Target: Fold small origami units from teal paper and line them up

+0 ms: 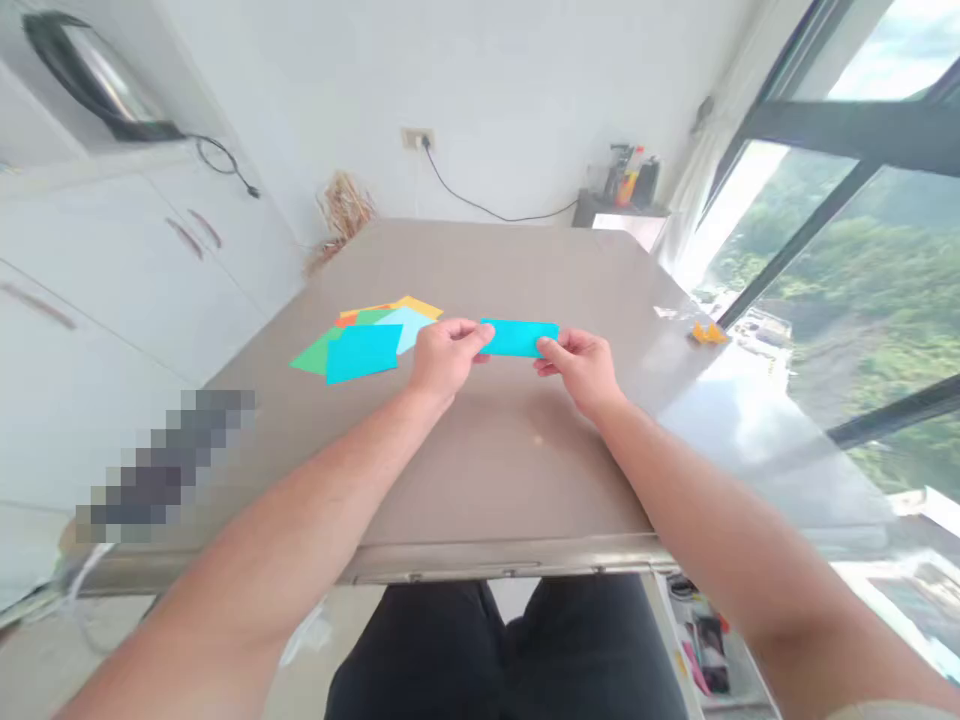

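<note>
Strip (517, 339), blue, one: stretched between the hands over the table (525, 460), resting or raised we cannot tell; left hand (442, 355) clamped on its left end, right hand (586, 366) on its right, thumbs uppermost, we judge to keep it flat and level; paper (365, 353), several colours, fanned at left, perhaps so each sheet can be picked out; orange item (709, 334), far right, too small for us to identify; lower fingers mostly hidden; dark item (169, 460) at left, pixelated beyond naming
</note>
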Demonstrator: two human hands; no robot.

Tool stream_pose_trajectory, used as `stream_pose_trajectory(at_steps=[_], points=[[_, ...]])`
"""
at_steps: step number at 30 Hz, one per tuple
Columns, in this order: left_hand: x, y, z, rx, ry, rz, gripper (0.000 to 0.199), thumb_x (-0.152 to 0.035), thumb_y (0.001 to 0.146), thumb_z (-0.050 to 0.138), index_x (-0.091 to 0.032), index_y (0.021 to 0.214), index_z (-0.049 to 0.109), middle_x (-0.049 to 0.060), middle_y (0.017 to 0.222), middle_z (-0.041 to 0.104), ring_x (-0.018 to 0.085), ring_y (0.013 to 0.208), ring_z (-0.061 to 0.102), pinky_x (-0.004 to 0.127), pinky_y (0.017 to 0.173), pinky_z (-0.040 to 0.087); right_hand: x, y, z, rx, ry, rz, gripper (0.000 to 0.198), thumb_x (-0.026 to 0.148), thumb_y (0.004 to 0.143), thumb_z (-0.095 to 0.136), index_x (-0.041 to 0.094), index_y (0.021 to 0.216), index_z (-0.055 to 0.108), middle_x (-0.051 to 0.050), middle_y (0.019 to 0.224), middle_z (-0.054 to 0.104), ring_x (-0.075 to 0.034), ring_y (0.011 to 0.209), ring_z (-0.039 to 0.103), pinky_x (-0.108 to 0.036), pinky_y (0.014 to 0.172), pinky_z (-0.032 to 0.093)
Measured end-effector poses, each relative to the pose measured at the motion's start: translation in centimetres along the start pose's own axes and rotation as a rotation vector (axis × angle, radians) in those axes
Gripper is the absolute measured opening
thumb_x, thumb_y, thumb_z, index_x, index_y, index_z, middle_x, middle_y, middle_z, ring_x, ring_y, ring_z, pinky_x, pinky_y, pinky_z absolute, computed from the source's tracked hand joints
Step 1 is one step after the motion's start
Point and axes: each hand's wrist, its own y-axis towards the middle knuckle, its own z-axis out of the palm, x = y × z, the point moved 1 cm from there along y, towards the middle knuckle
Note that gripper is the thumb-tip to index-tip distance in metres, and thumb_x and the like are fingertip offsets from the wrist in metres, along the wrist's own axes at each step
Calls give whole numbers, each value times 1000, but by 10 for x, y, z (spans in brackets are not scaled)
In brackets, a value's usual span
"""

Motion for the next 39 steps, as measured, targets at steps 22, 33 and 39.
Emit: stream_pose_trajectory(at_steps=[22,33,39], points=[[4,5,-9,282,413,117,32,-50,78,74,-19,70,72,3,64,70,17,61,62,26,55,44,53,20,13,380,-584,51,21,39,69,76,19,71,74,0,67,66,-14,62,55,-27,54,39],[3,0,-2,354,150,-46,31,-48,72,80,-19,76,71,4,74,72,19,72,68,32,68,56,32,11,18,244,-398,96,26,43,68,73,18,64,65,3,57,54,-12,57,46,-27,51,36],[5,-3,3,308,-42,-152,38,-45,64,88,-17,80,70,4,79,72,21,79,70,40,77,61,20,5,33,54,-107,169,25,42,64,73,19,64,62,3,59,55,-12,57,49,-26,52,39]])
